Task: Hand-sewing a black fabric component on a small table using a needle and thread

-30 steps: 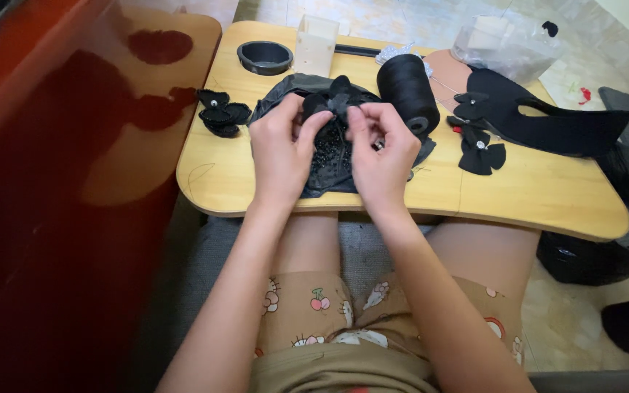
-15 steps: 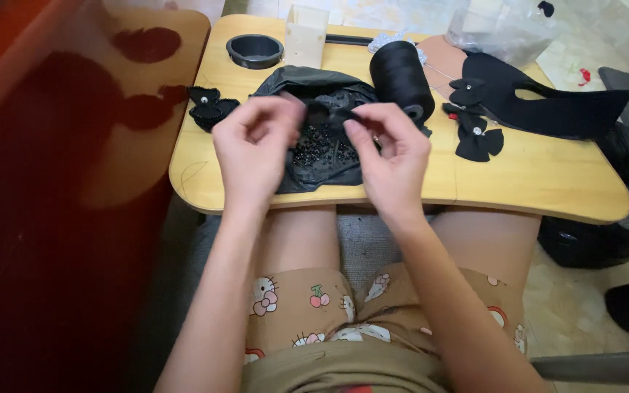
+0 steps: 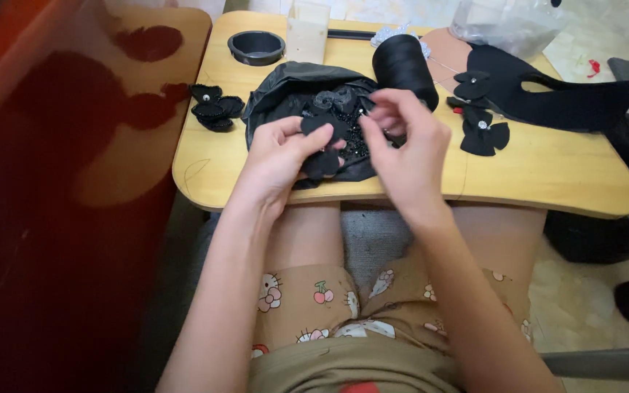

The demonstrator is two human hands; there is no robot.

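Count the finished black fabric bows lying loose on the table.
3. One bow lies at the left, beside the black bag. Two bows with pale centres lie at the right near the thread spool. More may be hidden in the bag.

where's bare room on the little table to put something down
Bare wood on the table lies right of the bow pair, below the black cut-out, and at the near-left corner under the left bow. The middle is crowded: bead bag, thread spool, both hands.
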